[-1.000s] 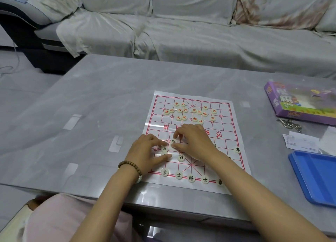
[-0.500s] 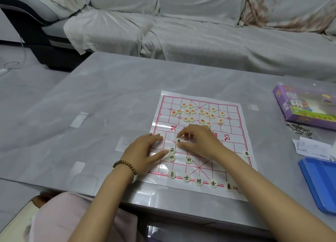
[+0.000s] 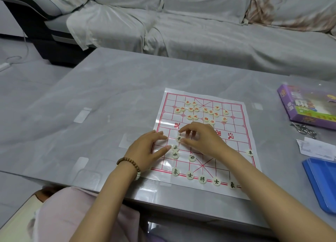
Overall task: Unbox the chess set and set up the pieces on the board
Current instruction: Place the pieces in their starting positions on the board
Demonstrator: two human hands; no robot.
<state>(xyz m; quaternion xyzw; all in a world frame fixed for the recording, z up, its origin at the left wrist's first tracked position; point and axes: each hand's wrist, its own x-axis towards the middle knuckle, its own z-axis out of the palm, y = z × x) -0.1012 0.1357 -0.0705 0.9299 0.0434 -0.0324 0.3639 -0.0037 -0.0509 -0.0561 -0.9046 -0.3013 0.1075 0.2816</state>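
Though unboxed and spread mid-frame on the desk point(image 3: 109, 105), xiangqi board point(image 3: 240, 132) far from set: only five black pieces point(image 3: 202, 179) ranked along its lower edge, red pieces point(image 3: 206, 119) heaped loose near its top. Pinching one black piece point(image 3: 178, 138) with right hand point(image 3: 203, 139); left hand point(image 3: 145, 150) flat, relaxed, alongside.

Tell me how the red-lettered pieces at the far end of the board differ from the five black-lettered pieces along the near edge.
Lettering: the red-lettered pieces carry red characters, the five black-lettered pieces black ones. Order: the red ones lie in a loose scatter, off the grid crossings; the black five sit spaced in one row along the nearest line of the board. Both groups are small, round, cream discs lying flat.
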